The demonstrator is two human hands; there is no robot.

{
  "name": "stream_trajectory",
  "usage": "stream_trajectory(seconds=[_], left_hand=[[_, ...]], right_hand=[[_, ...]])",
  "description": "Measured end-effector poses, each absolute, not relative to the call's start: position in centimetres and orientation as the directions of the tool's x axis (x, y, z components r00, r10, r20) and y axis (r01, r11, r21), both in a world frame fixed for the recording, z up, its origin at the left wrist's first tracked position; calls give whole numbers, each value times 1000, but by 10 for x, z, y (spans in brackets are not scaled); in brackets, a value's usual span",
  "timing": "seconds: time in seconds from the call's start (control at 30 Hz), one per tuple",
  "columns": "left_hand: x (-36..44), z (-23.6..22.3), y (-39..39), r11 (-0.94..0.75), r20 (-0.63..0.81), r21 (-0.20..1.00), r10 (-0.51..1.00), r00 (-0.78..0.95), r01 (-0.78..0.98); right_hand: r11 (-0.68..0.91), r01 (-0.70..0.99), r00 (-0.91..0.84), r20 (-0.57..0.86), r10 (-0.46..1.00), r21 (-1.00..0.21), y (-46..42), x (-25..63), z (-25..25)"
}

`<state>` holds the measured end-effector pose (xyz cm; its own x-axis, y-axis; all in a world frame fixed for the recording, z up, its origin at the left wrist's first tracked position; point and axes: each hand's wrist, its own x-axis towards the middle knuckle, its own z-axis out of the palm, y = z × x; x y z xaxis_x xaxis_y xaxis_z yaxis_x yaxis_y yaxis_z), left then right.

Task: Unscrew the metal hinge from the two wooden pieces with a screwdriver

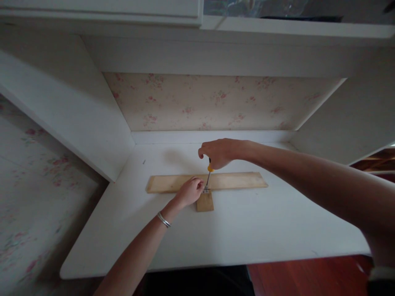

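My right hand (218, 153) is closed around the handle of a screwdriver (210, 168) with a yellow collar. Its thin shaft slants down to a small metal hinge (206, 190). That hinge lies where a long wooden board (237, 181) meets a short wooden block (205, 202) on the near side. My left hand (191, 190), a silver bangle at its wrist, rests on the board just left of the hinge. Its fingers are curled together; whatever they pinch is too small to make out.
Both wood pieces lie on a white desk (173, 242) with a rounded front corner. White side panels (70, 94) stand left and right, and a cabinet (101, 10) overhangs the back. A small dark object (144, 162) lies at the back left. Reddish floor (302, 279) shows below.
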<state>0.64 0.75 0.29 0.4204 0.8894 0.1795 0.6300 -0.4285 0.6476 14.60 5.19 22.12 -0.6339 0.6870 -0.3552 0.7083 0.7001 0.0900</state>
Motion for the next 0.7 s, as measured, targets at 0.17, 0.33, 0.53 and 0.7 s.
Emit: stream_trajectory(seconds=[0.17, 0.33, 0.53, 0.7], left_hand=[[12, 1, 14, -407, 133, 668, 889, 438, 623], [18, 5, 18, -447, 120, 660, 856, 503, 604], [19, 7, 18, -462, 107, 643, 844, 525, 611], [20, 9, 19, -524, 134, 560, 821, 555, 641]], right_hand=[[653, 749, -611, -260, 748, 116, 54, 145, 216], [630, 761, -584, -255, 770, 159, 54, 142, 217], [792, 607, -747, -294, 596, 63, 50, 144, 228], [818, 574, -799, -189, 571, 46, 47, 154, 239]])
